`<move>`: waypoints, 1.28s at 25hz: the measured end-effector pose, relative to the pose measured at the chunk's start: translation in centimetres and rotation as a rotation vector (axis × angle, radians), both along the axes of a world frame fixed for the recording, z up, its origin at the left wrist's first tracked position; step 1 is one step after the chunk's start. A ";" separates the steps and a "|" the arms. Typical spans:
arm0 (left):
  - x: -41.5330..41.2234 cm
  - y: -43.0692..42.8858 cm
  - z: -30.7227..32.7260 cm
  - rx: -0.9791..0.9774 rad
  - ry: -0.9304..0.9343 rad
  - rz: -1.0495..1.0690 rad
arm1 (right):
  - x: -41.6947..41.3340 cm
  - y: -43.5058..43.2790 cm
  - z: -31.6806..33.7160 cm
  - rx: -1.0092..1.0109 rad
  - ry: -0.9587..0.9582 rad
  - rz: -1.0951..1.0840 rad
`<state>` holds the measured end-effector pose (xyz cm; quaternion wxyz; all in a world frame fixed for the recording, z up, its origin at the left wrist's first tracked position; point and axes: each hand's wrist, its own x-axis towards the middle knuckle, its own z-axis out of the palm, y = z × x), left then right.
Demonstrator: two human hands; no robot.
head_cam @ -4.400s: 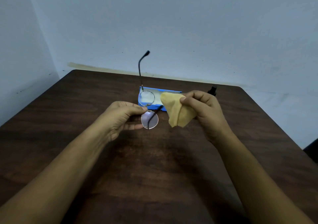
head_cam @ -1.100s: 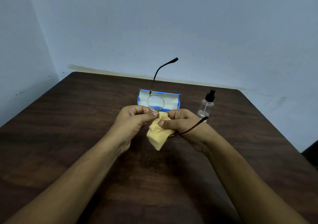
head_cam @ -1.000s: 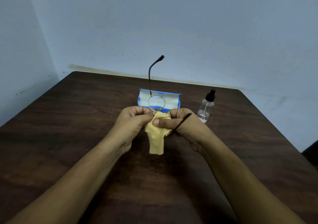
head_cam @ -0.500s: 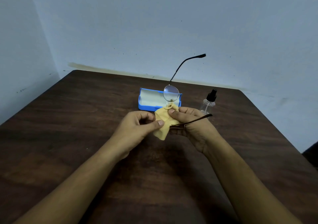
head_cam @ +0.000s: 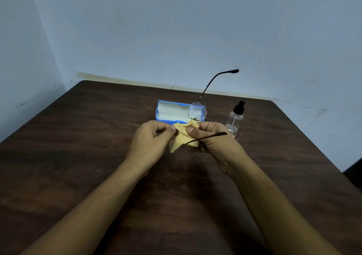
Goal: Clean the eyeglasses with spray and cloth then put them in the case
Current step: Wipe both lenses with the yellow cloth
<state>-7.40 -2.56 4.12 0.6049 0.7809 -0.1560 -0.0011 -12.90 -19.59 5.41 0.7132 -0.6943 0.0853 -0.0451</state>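
Thin metal-rimmed eyeglasses (head_cam: 197,111) are held upright above the table between both hands, one round lens free on top and one temple arm rising to the right. The lower lens is hidden inside a yellow cloth (head_cam: 181,137). My right hand (head_cam: 210,139) pinches the cloth around that lens, with the other temple arm lying across its fingers. My left hand (head_cam: 151,137) pinches the cloth's left edge. The open blue case (head_cam: 172,113) with a white lining lies just behind my hands. A small clear spray bottle (head_cam: 235,118) with a black top stands to its right.
The dark wooden table (head_cam: 78,157) fills the lower view, its far edge close to a pale blue wall (head_cam: 176,29). A second wall closes the left side. The table's right edge drops off near a dark area at the lower right.
The glasses have tilted from leaning left to leaning right, so the upper temple arm now points right. Both hands have kept rubbing the lower lens with the cloth, shifting slightly.
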 end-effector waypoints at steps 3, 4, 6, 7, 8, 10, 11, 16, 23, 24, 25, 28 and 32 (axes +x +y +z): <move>-0.5 0.1 0.1 -0.092 0.062 -0.108 | -0.1 -0.1 0.1 -0.045 -0.021 -0.047; -0.6 0.1 0.3 -0.116 0.108 -0.167 | -0.2 -0.1 0.2 -0.056 -0.027 -0.051; -0.5 0.1 0.6 -0.122 0.170 -0.248 | -0.3 0.2 0.3 -0.048 -0.039 -0.041; -0.4 0.2 0.7 -0.129 0.187 -0.257 | -0.3 0.3 0.4 -0.036 -0.049 -0.054; -0.3 0.2 1.0 -0.151 0.197 -0.247 | -0.3 0.4 0.4 -0.024 -0.062 -0.077; -0.3 0.2 1.4 -0.184 0.188 -0.214 | -0.3 0.4 0.4 0.001 -0.087 -0.095; -0.2 0.1 1.3 -0.193 0.175 -0.195 | -0.3 0.3 0.4 0.015 -0.094 -0.079; 0.0 -0.2 0.1 -0.128 0.076 -0.075 | -0.5 0.2 0.6 0.005 -0.074 0.018; -0.1 -0.2 0.8 -0.290 0.310 -0.149 | -0.4 0.0 0.3 0.002 -0.089 -0.064; -0.1 -0.2 0.8 -0.288 0.303 -0.137 | -0.4 0.1 0.4 0.016 -0.088 -0.045; 0.0 -0.1 0.7 -0.280 0.286 -0.135 | -0.4 0.1 0.5 0.028 -0.090 -0.029; -0.1 0.2 0.7 -0.264 0.329 -0.251 | -0.3 0.0 0.8 0.055 -0.104 -0.005; -0.2 0.8 0.9 -0.202 0.402 -0.471 | -0.6 -0.2 1.0 -0.007 -0.081 0.028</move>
